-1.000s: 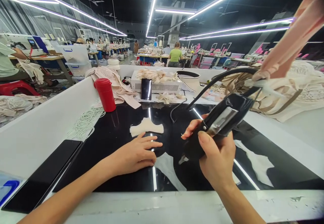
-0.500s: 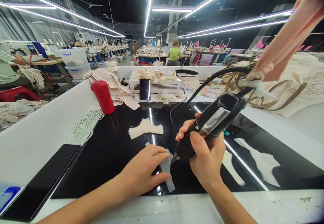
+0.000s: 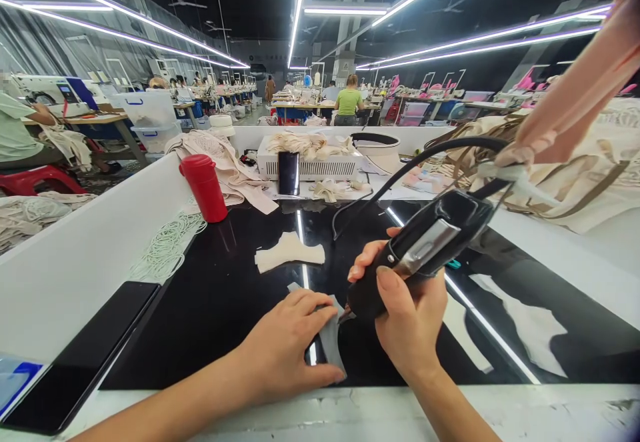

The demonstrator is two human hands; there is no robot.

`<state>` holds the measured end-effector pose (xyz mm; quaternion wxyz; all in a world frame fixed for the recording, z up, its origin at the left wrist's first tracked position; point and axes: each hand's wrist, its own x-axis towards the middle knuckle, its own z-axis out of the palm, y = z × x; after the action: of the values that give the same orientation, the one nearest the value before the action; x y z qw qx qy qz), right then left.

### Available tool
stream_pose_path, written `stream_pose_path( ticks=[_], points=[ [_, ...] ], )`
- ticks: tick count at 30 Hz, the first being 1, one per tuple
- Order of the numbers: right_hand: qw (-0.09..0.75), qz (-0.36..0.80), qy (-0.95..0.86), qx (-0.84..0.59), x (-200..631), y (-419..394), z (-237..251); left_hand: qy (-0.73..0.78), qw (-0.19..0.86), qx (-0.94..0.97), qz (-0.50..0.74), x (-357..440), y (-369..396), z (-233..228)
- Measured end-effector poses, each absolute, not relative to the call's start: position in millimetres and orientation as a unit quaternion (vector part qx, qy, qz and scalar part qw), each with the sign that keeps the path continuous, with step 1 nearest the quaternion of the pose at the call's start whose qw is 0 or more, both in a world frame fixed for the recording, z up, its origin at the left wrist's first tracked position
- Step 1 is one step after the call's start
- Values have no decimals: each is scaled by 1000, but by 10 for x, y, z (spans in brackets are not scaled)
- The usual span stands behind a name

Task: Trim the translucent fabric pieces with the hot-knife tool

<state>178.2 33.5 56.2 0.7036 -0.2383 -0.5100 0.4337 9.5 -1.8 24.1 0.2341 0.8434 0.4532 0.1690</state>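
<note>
My right hand (image 3: 413, 315) is wrapped round a black corded handheld tool (image 3: 425, 242) with a silver lever, my thumb beside the lever. The tool tilts down to the left, and its narrow tip is at the right edge of a thin grey cut piece (image 3: 331, 342). My left hand (image 3: 290, 335) lies on that piece, thumb and fingers apart, hiding much of it. Beyond it is a stack of cream fabric pieces (image 3: 290, 253). To the right of my right hand lie a narrow white piece (image 3: 465, 335) and a larger white piece (image 3: 525, 325).
The black glossy board (image 3: 200, 335) bears the pieces. A red flask (image 3: 204, 189), pale green cords (image 3: 167, 249) and a black phone-like slab (image 3: 80, 355) stand or lie at left. Pink cloth (image 3: 580, 102) ties up the tool's cable (image 3: 415, 159). A grey-white box (image 3: 310, 165) is at the back.
My left thumb has moved slightly down along the grey piece, and the tool's tip now shows at the piece's edge. My right hand keeps its grip. The view has shifted slightly.
</note>
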Motion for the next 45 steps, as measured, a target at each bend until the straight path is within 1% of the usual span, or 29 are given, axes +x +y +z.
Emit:
stream_pose_path(
  ticks=[6,14,21,30,45],
  points=[
    [699,432,-518,-238,1779,347,591,459,238,842,157,87,-36,274],
    [698,460,-499,-226,1806,229,582,451,235,847,152,81,-45,280],
    [694,449,-513,-233,1792,226,563,445,233,849,165,80,-30,256],
    [696,464,-495,-237,1847,82,626,449,241,845,162,70,-27,260],
    [685,464,-504,-248,1863,8,570,447,232,848,164,76,-24,255]
  ],
)
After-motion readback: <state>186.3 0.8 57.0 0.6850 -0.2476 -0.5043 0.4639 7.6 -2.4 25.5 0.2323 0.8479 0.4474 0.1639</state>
